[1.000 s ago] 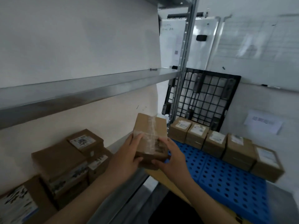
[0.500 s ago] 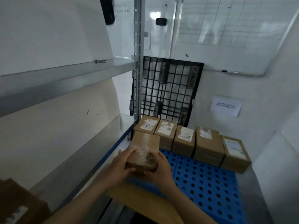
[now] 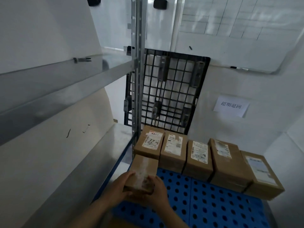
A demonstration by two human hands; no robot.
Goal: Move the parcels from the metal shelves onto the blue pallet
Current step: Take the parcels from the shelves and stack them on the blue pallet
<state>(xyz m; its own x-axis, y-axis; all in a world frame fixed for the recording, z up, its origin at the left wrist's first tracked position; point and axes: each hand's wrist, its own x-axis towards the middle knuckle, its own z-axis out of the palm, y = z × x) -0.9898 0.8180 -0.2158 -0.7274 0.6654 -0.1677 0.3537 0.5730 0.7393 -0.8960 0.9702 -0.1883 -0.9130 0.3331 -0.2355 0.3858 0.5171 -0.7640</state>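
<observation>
A small brown cardboard parcel (image 3: 143, 171) with clear tape along its top is held between my left hand (image 3: 122, 186) and my right hand (image 3: 158, 192). It hangs low over the near left corner of the blue perforated pallet (image 3: 205, 199), just in front of the leftmost box of a row. That row of several labelled brown parcels (image 3: 197, 159) stands along the pallet's far edge. The metal shelves (image 3: 69, 162) run along my left; the lower shelf surface in view holds no parcels.
A black plastic grid pallet (image 3: 166, 92) leans upright against the wall behind the row. The shelf's steel upright post (image 3: 137, 71) stands at the pallet's left corner. A paper sign (image 3: 231, 106) hangs on the white wall, and a whiteboard (image 3: 230, 22) is above it.
My view swung right, away from the shelf's boxes. Both hands carried the parcel from the shelf edge down and forward over the pallet, close to the leftmost box of the row.
</observation>
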